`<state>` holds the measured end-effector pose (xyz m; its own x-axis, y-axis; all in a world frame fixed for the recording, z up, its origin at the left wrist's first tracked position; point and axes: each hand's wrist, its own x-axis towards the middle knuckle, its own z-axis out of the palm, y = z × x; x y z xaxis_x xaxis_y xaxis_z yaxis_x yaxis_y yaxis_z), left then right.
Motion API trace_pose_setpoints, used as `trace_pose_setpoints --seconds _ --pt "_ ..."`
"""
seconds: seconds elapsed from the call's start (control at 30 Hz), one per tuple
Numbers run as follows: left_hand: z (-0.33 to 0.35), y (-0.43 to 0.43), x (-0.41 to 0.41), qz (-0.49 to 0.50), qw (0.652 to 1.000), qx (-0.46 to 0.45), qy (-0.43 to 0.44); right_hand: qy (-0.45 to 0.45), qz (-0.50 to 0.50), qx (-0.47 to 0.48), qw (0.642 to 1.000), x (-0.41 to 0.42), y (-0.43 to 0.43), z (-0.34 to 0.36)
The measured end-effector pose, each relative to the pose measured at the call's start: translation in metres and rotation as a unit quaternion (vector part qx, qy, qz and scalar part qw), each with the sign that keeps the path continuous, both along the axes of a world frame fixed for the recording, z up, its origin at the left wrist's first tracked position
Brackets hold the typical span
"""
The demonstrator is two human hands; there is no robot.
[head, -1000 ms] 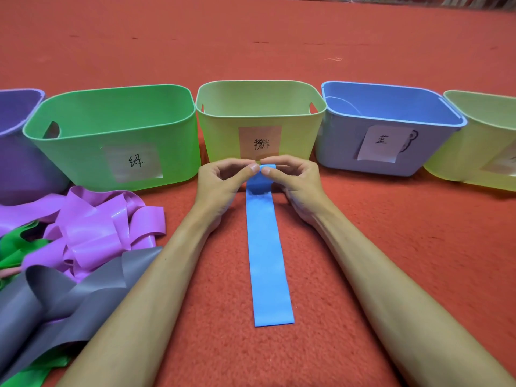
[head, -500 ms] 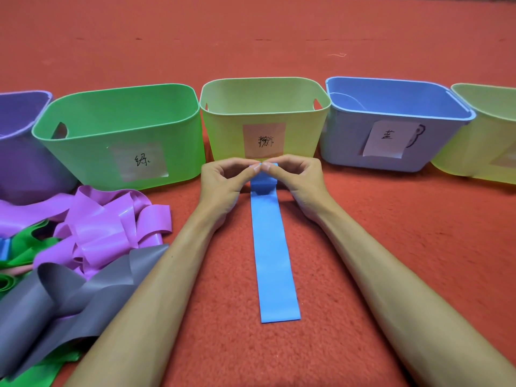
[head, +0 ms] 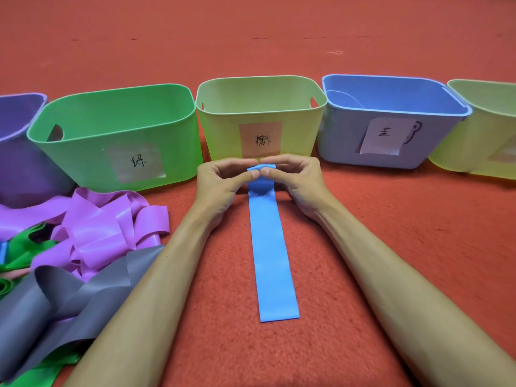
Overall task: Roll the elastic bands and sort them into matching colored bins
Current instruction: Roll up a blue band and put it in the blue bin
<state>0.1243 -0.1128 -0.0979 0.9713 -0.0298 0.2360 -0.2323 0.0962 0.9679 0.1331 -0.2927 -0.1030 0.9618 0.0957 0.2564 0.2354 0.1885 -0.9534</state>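
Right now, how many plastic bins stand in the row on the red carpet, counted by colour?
Purple plastic bin: 1
Green plastic bin: 1
Pale yellow-green plastic bins: 2, the middle bin and the right-edge bin
Blue plastic bin: 1
Total: 5 bins

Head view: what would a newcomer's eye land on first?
The long blue band lies flat on the red carpet at centre, its far end pinched between the left hand and right hand. Behind stands a row of labelled bins, the blue bin right of centre; a tangle of purple and grey bands lies at left.
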Motion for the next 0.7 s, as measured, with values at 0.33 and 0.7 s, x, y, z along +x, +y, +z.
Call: trace_pose_setpoints --seconds 0.33,0.7 --pt "-0.0006 -0.0002 0.0025 -0.001 1.0 0.012 0.011 0.019 -0.011 0.029 0.999 0.0015 -0.0007 -0.0002" --pt "-0.0016 0.0023 0.0023 -0.004 1.0 -0.002 -0.005 0.025 -0.029 -0.015 0.999 -0.001 0.0018 0.0032"
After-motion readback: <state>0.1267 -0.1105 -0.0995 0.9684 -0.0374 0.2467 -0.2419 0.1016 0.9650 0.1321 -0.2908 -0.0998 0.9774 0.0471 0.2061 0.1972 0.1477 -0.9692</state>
